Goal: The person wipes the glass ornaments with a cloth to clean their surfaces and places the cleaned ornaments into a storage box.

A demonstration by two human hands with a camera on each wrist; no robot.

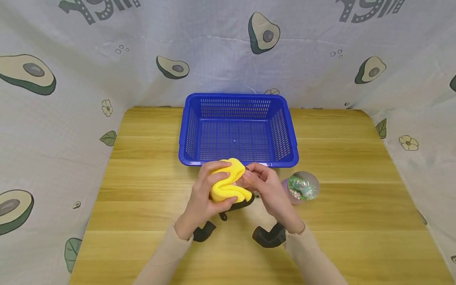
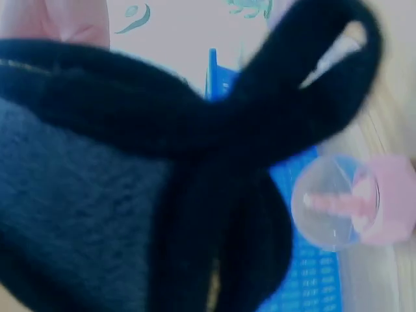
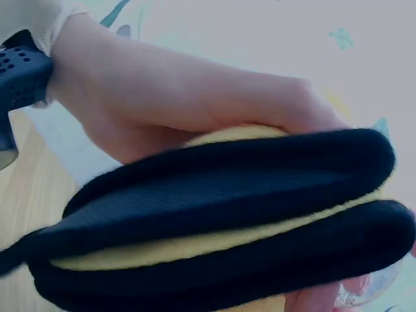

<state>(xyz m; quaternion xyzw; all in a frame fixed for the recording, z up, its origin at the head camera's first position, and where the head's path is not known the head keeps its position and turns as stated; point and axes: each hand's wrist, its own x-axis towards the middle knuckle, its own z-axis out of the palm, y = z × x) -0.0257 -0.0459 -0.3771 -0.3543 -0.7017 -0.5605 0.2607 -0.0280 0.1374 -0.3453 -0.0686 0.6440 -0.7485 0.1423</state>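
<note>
My left hand (image 1: 204,196) grips a folded yellow cleaning cloth (image 1: 226,186) with black trim and a hanging loop, just in front of the basket. In the left wrist view the cloth's grey side and dark loop (image 2: 260,123) fill much of the picture. Close against the cloth, my right hand (image 1: 272,192) pinches a clear, pinkish object (image 1: 243,182), mostly hidden by cloth and fingers, so I cannot tell its kind. The right wrist view shows the black-edged cloth (image 3: 214,195) folded in two, with the left thumb along its top.
A blue plastic basket (image 1: 234,142) stands at the back middle of the wooden table (image 1: 356,198). Right of the hands stands a snow globe (image 1: 303,187) with flowers inside and a purple-pink base. Avocado-print fabric (image 1: 221,35) hangs behind. Black camera mounts (image 1: 269,236) sit at the wrists.
</note>
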